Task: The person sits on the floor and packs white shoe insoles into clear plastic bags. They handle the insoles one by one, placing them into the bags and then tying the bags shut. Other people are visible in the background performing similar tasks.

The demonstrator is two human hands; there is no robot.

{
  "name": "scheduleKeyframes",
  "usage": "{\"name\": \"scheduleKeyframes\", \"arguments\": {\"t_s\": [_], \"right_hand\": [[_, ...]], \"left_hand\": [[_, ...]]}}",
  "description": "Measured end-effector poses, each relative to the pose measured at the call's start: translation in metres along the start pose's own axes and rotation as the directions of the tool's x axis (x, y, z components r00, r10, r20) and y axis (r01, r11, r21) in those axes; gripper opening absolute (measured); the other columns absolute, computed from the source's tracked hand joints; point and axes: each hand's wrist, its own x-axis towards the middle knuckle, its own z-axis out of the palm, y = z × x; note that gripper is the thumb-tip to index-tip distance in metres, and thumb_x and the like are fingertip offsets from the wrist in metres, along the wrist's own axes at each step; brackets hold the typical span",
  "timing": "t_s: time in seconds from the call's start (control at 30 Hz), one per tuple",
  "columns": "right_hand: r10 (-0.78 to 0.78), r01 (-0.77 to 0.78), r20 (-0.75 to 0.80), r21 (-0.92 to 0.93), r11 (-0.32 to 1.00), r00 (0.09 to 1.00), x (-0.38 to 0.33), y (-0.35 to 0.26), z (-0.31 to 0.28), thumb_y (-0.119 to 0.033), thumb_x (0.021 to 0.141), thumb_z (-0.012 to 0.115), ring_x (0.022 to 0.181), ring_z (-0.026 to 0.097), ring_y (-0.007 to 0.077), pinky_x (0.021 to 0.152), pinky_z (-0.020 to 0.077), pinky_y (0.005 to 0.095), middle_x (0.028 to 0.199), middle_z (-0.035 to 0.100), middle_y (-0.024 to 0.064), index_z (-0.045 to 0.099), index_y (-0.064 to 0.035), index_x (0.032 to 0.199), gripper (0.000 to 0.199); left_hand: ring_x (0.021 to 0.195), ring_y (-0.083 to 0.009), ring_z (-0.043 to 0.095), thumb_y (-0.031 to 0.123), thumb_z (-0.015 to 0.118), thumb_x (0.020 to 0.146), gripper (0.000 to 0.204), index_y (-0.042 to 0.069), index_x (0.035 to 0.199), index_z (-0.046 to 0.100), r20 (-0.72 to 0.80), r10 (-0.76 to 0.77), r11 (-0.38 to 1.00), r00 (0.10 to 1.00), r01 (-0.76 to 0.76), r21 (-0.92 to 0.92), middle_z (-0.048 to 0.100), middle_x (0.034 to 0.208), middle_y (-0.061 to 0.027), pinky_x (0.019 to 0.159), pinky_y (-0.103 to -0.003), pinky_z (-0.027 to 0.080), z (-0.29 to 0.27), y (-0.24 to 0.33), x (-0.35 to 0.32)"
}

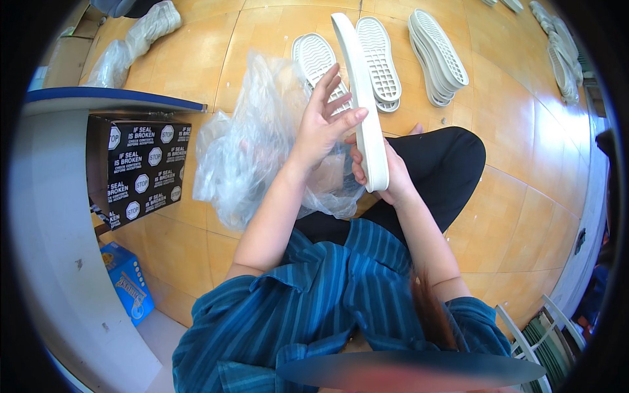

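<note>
A white shoe sole (364, 108) stands on edge in front of me, its long smooth side wall toward me. My right hand (392, 171) is closed around its near end, fingertips showing on the left side. My left hand (321, 124) has its fingers spread, with the thumb against or just beside the sole's left edge; whether it touches I cannot tell. Behind the hands, pairs of white soles lie on the floor: one stack (316, 56) partly hidden by my left fingers, another (380, 56) behind the held sole. A crumpled clear plastic bag (246, 157) lies beside my left forearm.
A third stack of soles (438, 56) lies far right of centre, and wrapped soles (562, 62) sit near the right wall. Another plastic-wrapped bundle (141, 39) is at the far left. Left stand a black printed box (147, 170), a blue box (128, 281) and a grey panel (65, 216).
</note>
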Motion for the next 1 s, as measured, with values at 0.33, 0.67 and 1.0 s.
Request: {"name": "scheduleKeyframes", "arguments": {"t_s": [0.33, 0.67, 1.0], "right_hand": [[-0.054, 0.052, 0.033, 0.047, 0.998, 0.998, -0.004, -0.024, 0.02, -0.058, 0.103, 0.026, 0.076, 0.062, 0.018, 0.06, 0.0503, 0.0274, 0.087, 0.061, 0.0093, 0.053, -0.0032, 0.116, 0.062], [-0.042, 0.041, 0.031, 0.033, 0.999, 0.999, 0.002, -0.027, 0.025, -0.05, 0.102, 0.035, 0.085, 0.061, 0.0155, 0.067, 0.0502, 0.0267, 0.096, 0.061, 0.0072, 0.049, -0.0029, 0.125, 0.054], [-0.085, 0.085, -0.027, -0.01, 0.996, 0.996, -0.002, -0.008, 0.024, -0.017, 0.094, 0.049, 0.125, 0.052, 0.0194, 0.108, 0.0389, 0.0367, 0.134, 0.054, 0.0137, 0.032, 0.0031, 0.146, 0.059]], "left_hand": [[0.104, -0.03, 0.065, 0.053, 0.044, 0.098, 0.067, -0.002, 0.136, 0.038, 0.097, -0.364, 0.694, 0.926, 0.339, -0.635, 0.058, 0.121, -0.0222, 0.08, -0.041, 0.059, -0.005, -0.009, 0.007], [0.099, -0.0325, 0.066, 0.044, 0.038, 0.099, 0.061, -0.006, 0.134, 0.043, 0.271, -0.232, 0.503, 0.934, 0.354, -0.788, 0.057, 0.125, -0.0246, 0.077, -0.041, 0.059, -0.02, -0.016, 0.002], [0.117, -0.0339, 0.059, 0.024, 0.035, 0.092, 0.052, -0.007, 0.129, 0.053, 0.194, -0.108, 0.422, 0.975, 0.222, -0.879, 0.062, 0.127, -0.0219, 0.106, -0.047, 0.042, -0.035, -0.012, -0.001]]}}
